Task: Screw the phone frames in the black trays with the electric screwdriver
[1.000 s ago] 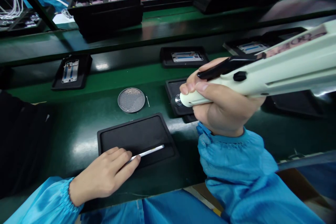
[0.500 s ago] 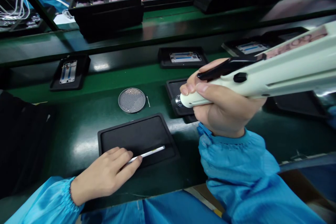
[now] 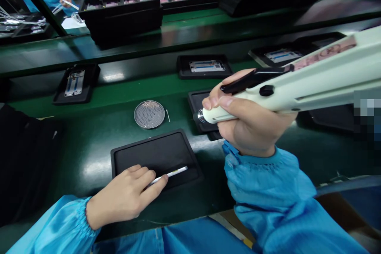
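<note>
My right hand [image 3: 250,123] is wrapped round a cream electric screwdriver [image 3: 297,83], its metal tip pointing left over a small black tray [image 3: 198,105]. My left hand [image 3: 127,196] rests on the near edge of a black rubber tray [image 3: 157,156], fingers lying on the end of a thin white stick [image 3: 172,174] that lies in the tray. A round perforated metal dish [image 3: 149,114] sits on the green belt just beyond that tray, with a small pin [image 3: 168,115] beside it.
Black trays with phone frames ride the belt: one tray [image 3: 76,83] at left, another tray [image 3: 204,66] in the middle, a third tray [image 3: 282,55] at right. Stacked black bins [image 3: 122,12] stand beyond. People in pink and blue coats work across the line.
My left hand has slid slightly right along the white stick. The trays on the belt have drifted a little to the left. My right hand has barely shifted.
</note>
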{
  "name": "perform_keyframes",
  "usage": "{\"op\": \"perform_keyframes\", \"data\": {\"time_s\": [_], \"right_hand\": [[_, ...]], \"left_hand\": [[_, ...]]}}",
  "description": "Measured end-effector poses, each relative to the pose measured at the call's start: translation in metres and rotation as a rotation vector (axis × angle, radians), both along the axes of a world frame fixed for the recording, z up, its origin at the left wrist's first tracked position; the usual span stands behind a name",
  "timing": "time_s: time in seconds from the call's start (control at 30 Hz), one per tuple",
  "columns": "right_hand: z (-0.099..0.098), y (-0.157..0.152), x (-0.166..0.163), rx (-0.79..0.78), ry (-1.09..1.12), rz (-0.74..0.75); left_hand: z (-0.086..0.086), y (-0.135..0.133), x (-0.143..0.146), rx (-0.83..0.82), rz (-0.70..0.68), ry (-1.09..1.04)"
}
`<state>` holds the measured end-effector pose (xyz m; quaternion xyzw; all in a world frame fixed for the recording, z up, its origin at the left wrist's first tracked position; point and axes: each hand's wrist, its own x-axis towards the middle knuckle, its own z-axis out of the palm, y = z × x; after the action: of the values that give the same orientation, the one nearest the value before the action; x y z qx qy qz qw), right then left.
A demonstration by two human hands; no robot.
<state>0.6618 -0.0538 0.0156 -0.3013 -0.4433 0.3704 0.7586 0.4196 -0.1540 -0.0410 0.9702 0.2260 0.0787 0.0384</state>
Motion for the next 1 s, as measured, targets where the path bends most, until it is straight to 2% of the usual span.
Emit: {"op": "perform_keyframes", "data": {"time_s": [0.2,0.57,0.83,0.93,1.0], "right_hand": [[0.002,0.000,-0.001,-0.046,0.015,-0.003],[-0.002,0.002,0.000,-0.026,0.004,-0.017],[-0.003,-0.001,0.000,-0.044,-0.031,-0.019],[-0.006,0.000,0.002,-0.030,-0.047,-0.024],[-0.006,0.000,0.003,-0.041,-0.050,-0.018]], "left_hand": [[-0.001,0.002,-0.002,0.005,-0.005,-0.015],[0.006,0.005,0.009,-0.034,-0.002,0.083],[0.007,0.007,0.009,-0.047,-0.034,0.076],[0.006,0.013,0.007,-0.096,-0.023,0.061],[0.001,0.023,0.002,-0.125,0.032,0.056]]}}
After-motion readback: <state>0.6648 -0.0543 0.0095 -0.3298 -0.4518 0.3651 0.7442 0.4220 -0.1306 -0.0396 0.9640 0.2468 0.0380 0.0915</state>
